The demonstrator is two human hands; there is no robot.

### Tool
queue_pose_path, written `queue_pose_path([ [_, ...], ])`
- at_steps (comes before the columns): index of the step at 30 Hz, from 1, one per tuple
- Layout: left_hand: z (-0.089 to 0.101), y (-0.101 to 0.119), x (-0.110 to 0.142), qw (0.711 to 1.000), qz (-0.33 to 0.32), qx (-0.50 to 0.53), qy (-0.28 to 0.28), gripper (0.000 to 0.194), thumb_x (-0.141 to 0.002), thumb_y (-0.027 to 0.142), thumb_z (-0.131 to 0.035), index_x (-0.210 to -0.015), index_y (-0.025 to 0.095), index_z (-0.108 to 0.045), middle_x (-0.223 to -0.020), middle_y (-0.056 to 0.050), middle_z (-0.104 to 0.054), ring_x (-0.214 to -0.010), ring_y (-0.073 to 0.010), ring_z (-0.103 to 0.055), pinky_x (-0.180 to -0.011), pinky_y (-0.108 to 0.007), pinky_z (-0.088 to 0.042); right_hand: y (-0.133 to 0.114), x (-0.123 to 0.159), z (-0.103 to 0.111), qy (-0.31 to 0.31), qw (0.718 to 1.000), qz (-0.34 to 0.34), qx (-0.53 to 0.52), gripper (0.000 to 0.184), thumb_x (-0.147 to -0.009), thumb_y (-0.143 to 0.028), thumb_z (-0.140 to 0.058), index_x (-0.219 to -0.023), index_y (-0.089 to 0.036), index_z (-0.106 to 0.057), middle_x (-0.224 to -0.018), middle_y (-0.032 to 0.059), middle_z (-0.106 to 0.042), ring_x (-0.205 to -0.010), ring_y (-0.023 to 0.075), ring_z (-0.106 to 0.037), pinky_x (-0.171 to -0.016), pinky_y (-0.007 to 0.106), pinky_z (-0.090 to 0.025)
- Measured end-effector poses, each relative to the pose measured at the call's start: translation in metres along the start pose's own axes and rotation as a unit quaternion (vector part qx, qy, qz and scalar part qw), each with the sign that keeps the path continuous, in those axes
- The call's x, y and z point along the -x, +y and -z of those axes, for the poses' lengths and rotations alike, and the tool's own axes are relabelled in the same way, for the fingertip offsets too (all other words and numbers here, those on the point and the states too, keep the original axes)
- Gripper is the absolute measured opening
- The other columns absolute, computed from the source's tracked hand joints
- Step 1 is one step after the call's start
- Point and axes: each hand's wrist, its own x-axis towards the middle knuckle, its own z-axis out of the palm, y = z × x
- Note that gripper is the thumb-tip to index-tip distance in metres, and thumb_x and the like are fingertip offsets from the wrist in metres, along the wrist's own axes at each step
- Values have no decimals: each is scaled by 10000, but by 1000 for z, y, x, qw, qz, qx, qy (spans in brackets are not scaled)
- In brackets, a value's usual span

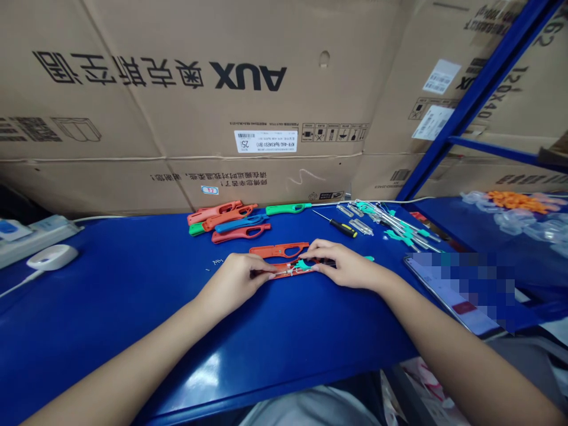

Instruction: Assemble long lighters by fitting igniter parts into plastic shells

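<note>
An orange lighter casing half (pixel 290 274) lies on the blue table between my hands, its inner side up. Inside it sit a green trigger piece (pixel 304 265), thin wires and small pale parts. At the casing's left end my left hand (pixel 242 275) is closed, thumb and fingers pinching the edge. My right hand (pixel 344 264) is closed around the right end, its fingertips at the green trigger piece; exactly what they pinch is partly hidden. Just behind lies a second orange casing half (pixel 278 251) with a finger loop.
Several casing halves (pixel 239 222) lie at the back. A screwdriver (pixel 339 226), metal lighter rods (pixel 403 225) with green triggers and clear pieces (pixel 361 226) are right. Small screws (pixel 216 262) lie left. A phone (pixel 457 296) is at the right edge, a white charger (pixel 52 258) far left.
</note>
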Motion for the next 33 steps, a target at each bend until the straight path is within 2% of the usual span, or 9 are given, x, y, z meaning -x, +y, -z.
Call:
queue_pose_path([
  [3, 1, 1, 0, 1000, 10, -4, 3, 190, -844, 172, -676, -943, 260, -813, -884, -19, -805, -754, -206, -739, -676, -281, -534, 0, 0, 2, -9, 1000, -4, -1, 326, -943, -133, -548, -1229, -221, -678, -1104, 76, -622, -987, 181, -625, -935, 366, -515],
  [7, 0, 2, 1, 998, 60, 3, 7, 170, -834, 210, -702, -950, 266, -812, -862, -3, -804, -720, -201, -738, -640, -266, -526, 1, 3, 6, -20, 1000, -5, -12, 333, -934, -106, -542, -1214, -222, -679, -1152, 74, -607, -1063, 185, -615, -982, 369, -496],
  [11, -2, 2, 1, 995, 94, 21, 8, 127, -826, 260, -722, -911, 266, -816, -798, 7, -798, -658, -191, -723, -584, -252, -517, 3, 5, 11, -24, 1000, -14, -10, 350, -929, -114, -545, -1231, -244, -666, -1212, 79, -584, -1039, 180, -614, -922, 355, -523],
  [14, -2, 3, 0, 995, 100, 23, 19, 103, -805, 250, -740, -879, 236, -811, -778, -1, -792, -629, -177, -704, -586, -249, -532, 4, 6, 12, -17, 999, -19, -24, 346, -910, -124, -563, -1222, -233, -665, -1204, 83, -578, -949, 159, -618, -810, 309, -541],
  [18, -3, 3, -1, 995, 94, 19, 27, 84, -795, 232, -739, -857, 220, -794, -830, -4, -795, -706, -182, -725, -666, -260, -565, 4, 4, 9, 18, 998, -44, -33, 320, -887, -119, -556, -1167, -203, -686, -1131, 79, -588, -782, 116, -586, -679, 257, -515],
  [22, -4, 0, 0, 996, 80, 20, 29, 101, -790, 226, -728, -877, 215, -778, -861, 2, -792, -764, -184, -737, -706, -259, -571, 6, 1, 8, 22, 997, -63, -39, 317, -867, -114, -559, -1145, -189, -692, -1083, 69, -613, -741, 107, -576, -681, 253, -502],
  [27, -3, 1, 1, 997, 77, 20, 25, 112, -794, 222, -709, -886, 206, -770, -877, -1, -790, -764, -176, -732, -732, -262, -574, 12, 0, 6, 32, 992, -108, -55, 262, -864, -138, -569, -1088, -179, -698, -1056, 75, -646, -791, 135, -602, -688, 265, -493],
  [33, -6, 0, -1, 994, 95, 41, 23, 110, -789, 264, -727, -870, 199, -763, -873, -18, -788, -778, -193, -732, -725, -280, -581, 14, -3, 2, 27, 988, -131, -78, 338, -786, -60, -565, -1077, -174, -695, -984, 52, -684, -793, 141, -608, -712, 272, -483],
])
